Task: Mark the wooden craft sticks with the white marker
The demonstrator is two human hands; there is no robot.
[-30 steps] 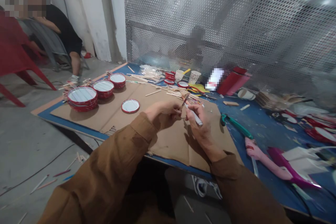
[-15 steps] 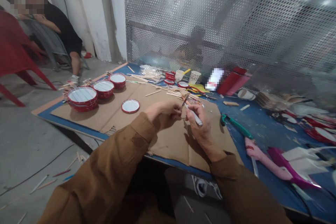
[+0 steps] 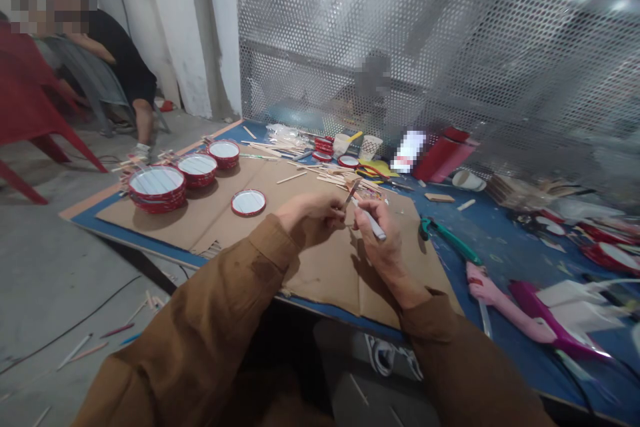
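Observation:
Over the cardboard sheet [image 3: 320,273], my left hand [image 3: 320,219] is closed on a thin, reddish-brown flat stick [image 3: 353,191] that points up and away. A white marker pen [image 3: 375,225] lies in the grip of my right hand [image 3: 385,243], its tip end close to the stick. Whether tip and stick touch is too small to tell. To the left of my hands a single red-rimmed white disc [image 3: 249,202] rests flat on the cardboard. Farther left stand stacks of similar red-rimmed discs [image 3: 157,181] with small sticks at their back edges.
Loose wooden sticks [image 3: 293,177], paper cups [image 3: 371,147] and a red bottle [image 3: 440,155] lie toward the perforated metal panel [image 3: 310,33]. On the right are a green-handled tool [image 3: 455,241], a pink glue gun [image 3: 505,300] and white chargers [image 3: 575,300]. A person [image 3: 117,57] sits at far left.
My hands, the stick and the marker pen stay almost in place. The seated person's head has shifted slightly.

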